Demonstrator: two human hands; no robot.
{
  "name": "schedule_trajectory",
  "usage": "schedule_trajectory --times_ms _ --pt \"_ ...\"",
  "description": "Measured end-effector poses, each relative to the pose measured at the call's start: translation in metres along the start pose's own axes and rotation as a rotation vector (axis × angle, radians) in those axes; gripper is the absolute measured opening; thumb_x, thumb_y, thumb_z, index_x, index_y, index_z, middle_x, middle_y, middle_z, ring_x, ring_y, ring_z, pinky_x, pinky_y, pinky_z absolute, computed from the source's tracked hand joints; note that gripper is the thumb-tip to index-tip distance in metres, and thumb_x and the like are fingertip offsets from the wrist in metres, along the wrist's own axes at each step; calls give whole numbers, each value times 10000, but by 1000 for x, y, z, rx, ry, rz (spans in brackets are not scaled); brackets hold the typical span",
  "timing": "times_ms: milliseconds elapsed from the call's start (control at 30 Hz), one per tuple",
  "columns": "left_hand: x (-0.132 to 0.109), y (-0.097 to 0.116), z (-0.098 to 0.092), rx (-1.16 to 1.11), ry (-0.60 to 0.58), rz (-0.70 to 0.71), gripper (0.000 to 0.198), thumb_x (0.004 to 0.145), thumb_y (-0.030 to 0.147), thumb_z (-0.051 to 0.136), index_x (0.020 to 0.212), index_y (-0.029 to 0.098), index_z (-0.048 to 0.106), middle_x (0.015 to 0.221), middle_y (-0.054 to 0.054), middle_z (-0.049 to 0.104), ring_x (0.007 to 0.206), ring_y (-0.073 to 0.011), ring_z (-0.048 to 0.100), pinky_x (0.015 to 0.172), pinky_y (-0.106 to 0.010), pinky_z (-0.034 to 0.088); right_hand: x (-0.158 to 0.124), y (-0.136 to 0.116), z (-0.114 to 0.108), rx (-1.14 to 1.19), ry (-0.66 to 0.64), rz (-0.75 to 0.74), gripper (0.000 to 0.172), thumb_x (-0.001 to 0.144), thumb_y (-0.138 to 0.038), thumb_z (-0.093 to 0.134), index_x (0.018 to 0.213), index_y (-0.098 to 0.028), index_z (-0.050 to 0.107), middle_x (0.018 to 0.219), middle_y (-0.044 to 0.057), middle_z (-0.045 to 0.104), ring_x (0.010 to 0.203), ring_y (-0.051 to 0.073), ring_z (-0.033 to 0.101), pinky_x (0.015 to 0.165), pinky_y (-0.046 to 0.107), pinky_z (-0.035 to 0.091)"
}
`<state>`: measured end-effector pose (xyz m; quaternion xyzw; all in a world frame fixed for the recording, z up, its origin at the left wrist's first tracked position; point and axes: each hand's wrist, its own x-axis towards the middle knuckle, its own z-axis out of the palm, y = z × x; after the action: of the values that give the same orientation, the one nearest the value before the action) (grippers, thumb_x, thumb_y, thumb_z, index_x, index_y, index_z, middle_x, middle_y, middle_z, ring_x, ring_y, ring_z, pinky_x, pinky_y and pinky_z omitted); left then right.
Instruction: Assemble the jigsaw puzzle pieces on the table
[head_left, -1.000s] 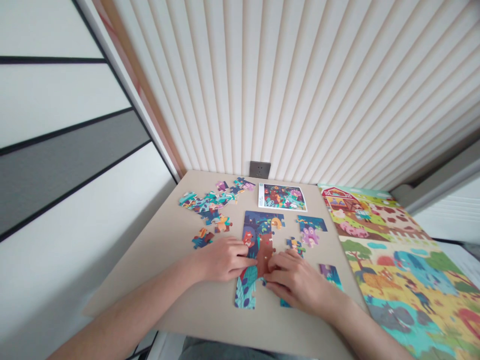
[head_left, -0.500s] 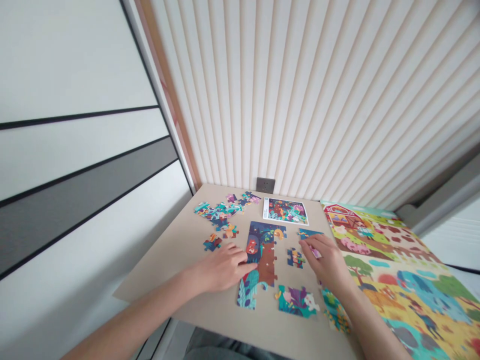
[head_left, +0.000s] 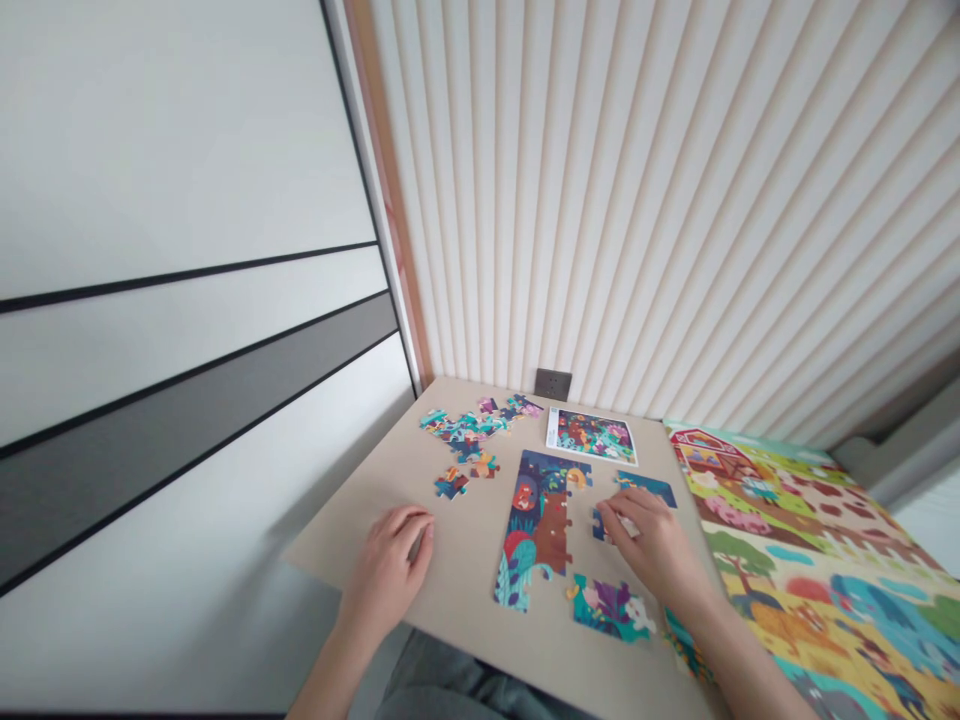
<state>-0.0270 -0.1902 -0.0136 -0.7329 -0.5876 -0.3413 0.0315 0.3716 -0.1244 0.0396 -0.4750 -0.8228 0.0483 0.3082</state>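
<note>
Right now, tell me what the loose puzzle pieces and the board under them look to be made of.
Loose puzzle pieces: likely printed cardboard, since they lie thin and flat with bright pictures and cut tabs.
Board: plain beige sheet, matte, with no glare and a thin edge; cardboard or fibreboard, I cannot tell which.
The right hand rests on one small piece.

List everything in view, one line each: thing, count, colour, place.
board: one, beige, under the pieces
joined puzzle strip: one, blue and brown, board centre
small joined section: one, purple and teal, near edge
loose pieces: a cluster, teal and mixed, far left
reference picture: one, multicoloured, far edge
farm puzzle: one, green and yellow, right
wall socket: one, grey, behind board
left hand: flat on board
right hand: on a blue piece
</note>
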Motion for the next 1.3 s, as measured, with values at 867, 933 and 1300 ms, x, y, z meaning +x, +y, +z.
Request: schedule_trajectory --times_ms 867,933,1300 --pt "196 -128 69 102 -158 -93 336 950 380 494 1111 208 734 1175 -101 726 1108 -275 667 1020 -398 510 -1 14 4 -13 -10 67 318 1051 -338 468 864 -224 699 903 76 705 864 228 664 795 365 521" --pt "190 -140 69 70 -183 -84 367 937 424 518 1148 207 726 1191 -94 719 1118 -269 664 1028 -383 506 -2 17 5 -6 -15 77 303 1047 -346 479 895 -226 712 927 83 708 870 232 664 789 369 528" --pt "182 -166 67 87 -179 -150 376 955 266 449 1210 199 717 1175 -113 654 1153 -264 614 1086 -410 456 -2 15 1 22 -50 107 305 1036 -381 487 929 -244 738 942 89 719 874 247 690 658 343 574"
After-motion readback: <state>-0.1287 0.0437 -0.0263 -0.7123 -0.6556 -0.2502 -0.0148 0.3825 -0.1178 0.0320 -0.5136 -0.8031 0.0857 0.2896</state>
